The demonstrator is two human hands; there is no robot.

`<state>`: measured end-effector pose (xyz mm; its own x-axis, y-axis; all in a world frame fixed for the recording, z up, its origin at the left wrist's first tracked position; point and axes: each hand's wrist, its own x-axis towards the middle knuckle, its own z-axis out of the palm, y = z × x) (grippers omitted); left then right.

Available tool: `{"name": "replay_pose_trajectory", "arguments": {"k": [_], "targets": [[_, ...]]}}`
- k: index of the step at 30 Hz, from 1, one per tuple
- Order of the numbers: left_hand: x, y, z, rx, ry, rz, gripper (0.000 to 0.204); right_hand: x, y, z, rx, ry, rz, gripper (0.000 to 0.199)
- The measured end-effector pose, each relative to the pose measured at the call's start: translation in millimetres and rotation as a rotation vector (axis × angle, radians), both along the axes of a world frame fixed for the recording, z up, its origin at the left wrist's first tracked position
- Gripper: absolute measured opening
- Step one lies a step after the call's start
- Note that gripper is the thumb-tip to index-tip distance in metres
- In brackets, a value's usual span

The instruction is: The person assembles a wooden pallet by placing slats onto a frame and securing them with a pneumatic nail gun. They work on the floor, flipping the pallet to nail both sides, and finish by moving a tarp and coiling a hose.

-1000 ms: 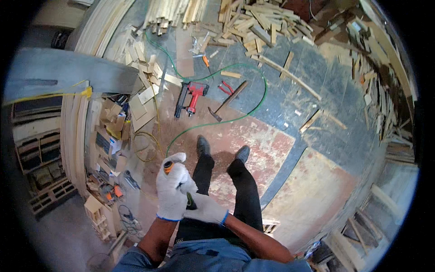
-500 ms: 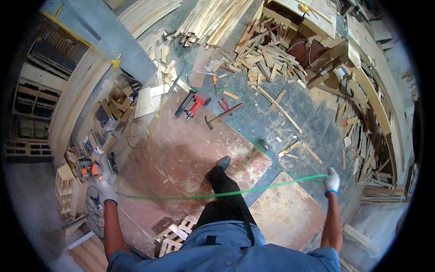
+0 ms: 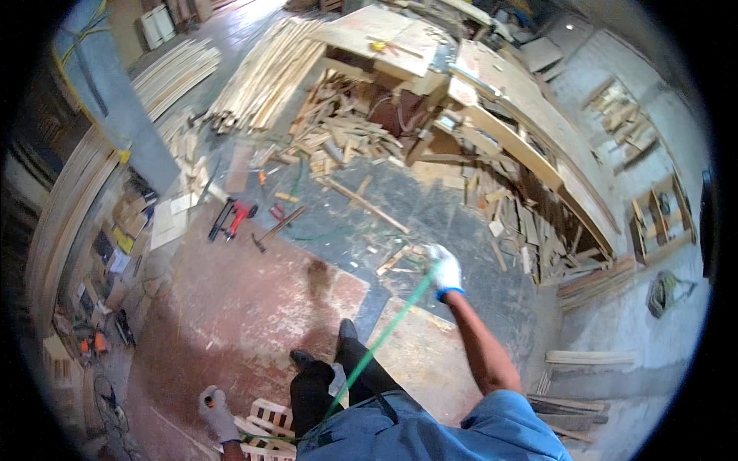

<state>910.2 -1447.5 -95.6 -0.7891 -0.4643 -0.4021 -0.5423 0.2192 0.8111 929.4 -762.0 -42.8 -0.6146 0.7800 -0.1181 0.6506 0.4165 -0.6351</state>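
My right hand (image 3: 444, 270), in a white glove with a blue cuff, is closed round a thin green hose (image 3: 380, 343) in front of me. The hose slants down taut from it to my waist. Low on the left, my gloved left hand (image 3: 217, 415) is curled closed; the hose runs from beside it, low across my body. A small dark and orange spot shows at its fingers, too small to name. On the floor ahead lie a red and black nail gun (image 3: 244, 213), a claw hammer (image 3: 278, 229) and red-handled pliers (image 3: 277, 210).
Slatted wooden pieces (image 3: 270, 415) lie beside my left leg. Wood offcuts (image 3: 350, 138) are heaped under the workbench (image 3: 377, 34). Long strips (image 3: 261, 73) are stacked at the far left. A loose stick (image 3: 367, 206) lies on the dark floor. Orange tools (image 3: 94, 343) and cables sit at the left.
My view has turned rightward. My right hand has come inward and forward, and my left hand has dropped near the lower edge. The hose, earlier stretched across between both hands, now slants past my waist.
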Motion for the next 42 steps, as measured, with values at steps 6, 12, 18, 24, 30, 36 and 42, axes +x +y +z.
{"name": "replay_pose_trajectory", "arguments": {"k": [6,12,18,24,30,36,42], "targets": [[14.3,231.6,208.2,0.274,0.093,-0.344,0.039,-50.5,-131.9,122.2,-0.132,0.619,0.451,0.036],[47.7,322.5,177.0,0.711,0.258,-0.440,0.044,72.7,-197.8,178.3,-0.109,0.780,1.148,0.040],[52.3,348.1,141.4,1.309,0.046,-0.076,0.028,204.8,-185.2,150.6,-0.301,0.562,1.482,0.033],[132.6,318.5,127.6,1.048,0.178,0.337,0.024,263.3,-160.5,126.3,-0.244,0.415,1.514,0.042],[237.3,323.9,73.3,0.985,0.105,0.135,0.014,341.7,-148.4,97.9,-0.284,0.258,1.646,0.030],[388.9,338.6,11.1,0.954,-0.317,0.052,0.038,446.0,-188.9,83.9,-0.233,0.240,1.949,0.030],[490.7,340.2,-0.7,0.124,-0.375,-0.431,0.019,503.1,-200.7,101.7,-0.470,-0.055,2.213,0.040]]}}
